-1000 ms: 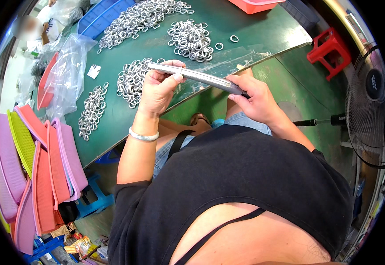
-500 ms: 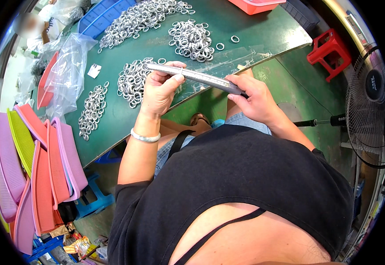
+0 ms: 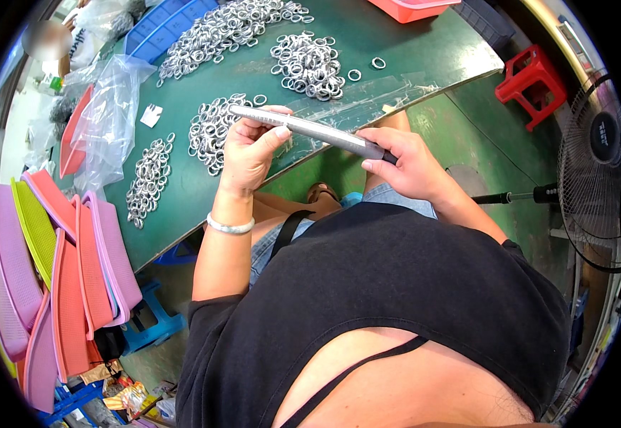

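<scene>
A grey tapered ring mandrel [image 3: 325, 133] with scale marks and a dark handle lies slantwise in front of me, above the table's near edge. My right hand [image 3: 403, 158] is closed round its handle end. Towards the thin end, my left hand [image 3: 252, 151] pinches the rod between thumb and fingers. A narrow bright band, seemingly a ring, crosses the rod beside my left thumb; my fingers partly hide it. Behind my left hand is a pile of silver rings [image 3: 211, 132], with a smaller ring pile [image 3: 150, 178] to its left.
More ring piles [image 3: 307, 64] lie on the green table [image 3: 396, 57]. Blue crates [image 3: 168, 28], a red tray [image 3: 414, 8] and clear plastic bags [image 3: 107, 128] stand around. Coloured baskets [image 3: 68, 285] are stacked left; a red stool [image 3: 531, 85] and a fan [image 3: 596, 171] are right.
The mandrel has tipped and turned slightly, its thin end moving left. My left hand has shifted a little left and down along with it; my right hand has moved slightly.
</scene>
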### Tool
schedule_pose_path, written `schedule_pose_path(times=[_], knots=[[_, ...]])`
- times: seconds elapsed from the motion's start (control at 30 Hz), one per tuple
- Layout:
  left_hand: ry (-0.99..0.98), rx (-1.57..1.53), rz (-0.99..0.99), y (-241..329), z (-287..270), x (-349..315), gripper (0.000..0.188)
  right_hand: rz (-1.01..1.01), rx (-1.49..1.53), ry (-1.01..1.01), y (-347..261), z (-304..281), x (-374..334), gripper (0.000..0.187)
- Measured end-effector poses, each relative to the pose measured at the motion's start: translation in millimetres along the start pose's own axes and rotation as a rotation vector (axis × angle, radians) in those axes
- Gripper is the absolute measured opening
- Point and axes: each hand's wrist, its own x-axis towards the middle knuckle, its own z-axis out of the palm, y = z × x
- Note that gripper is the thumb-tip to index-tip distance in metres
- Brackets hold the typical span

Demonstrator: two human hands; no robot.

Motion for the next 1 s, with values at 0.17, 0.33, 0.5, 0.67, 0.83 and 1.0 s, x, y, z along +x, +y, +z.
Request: schedule_pose_path(times=[0.17, 0.33, 0.5, 0.67, 0.83, 1.0], knots=[[0.054, -0.102, 0.016, -2, 4, 1, 0.024, 0.018, 0.139, -0.055, -3, 2, 0, 0.032], [0.082, -0.221, 0.081, 2, -14, 3, 0.024, -0.144, -0.219, 0.1, -5, -1, -1, 0.032], [-0.007, -0.165, 0.034, -2, 0, -3, 0.028, 0.025, 0.087, -0.101, -4, -2, -1, 0.035], [-0.227, -0.146, 0.02, -3, -2, -5, 0.031, 0.338, 0.504, -0.35, -10, -13, -1, 0.034], [-0.218, -0.126, 0.014, -2, -3, -7, 0.038, 0.102, 0.282, -0.221, -6, -6, -3, 0.035], [-0.097, -0.145, -0.027, 12, 10, -7, 0.046, -0.114, -0.078, -0.004, -7, 0, 1, 0.035]])
